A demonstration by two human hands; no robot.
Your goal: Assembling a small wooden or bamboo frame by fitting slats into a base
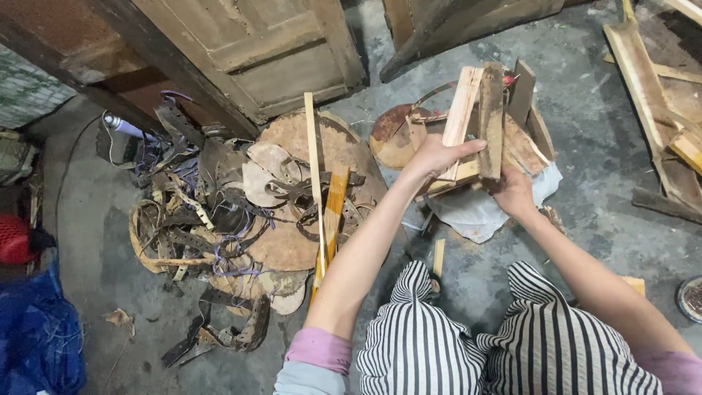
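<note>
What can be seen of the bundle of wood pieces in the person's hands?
The bundle of wood pieces is a handful of rough, uneven offcuts, pale and dark brown, standing roughly upright and fanned at the top. The left hand grips it from the front, the right hand from below. It is held over a white sheet on the concrete floor.

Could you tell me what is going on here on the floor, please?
A person crouches over a bundle of wood offcuts lying on a white sheet. The left hand grips a pale slat on top, and the right hand steadies the bundle from below. To the left lies a heap of curled bark strips.
</note>
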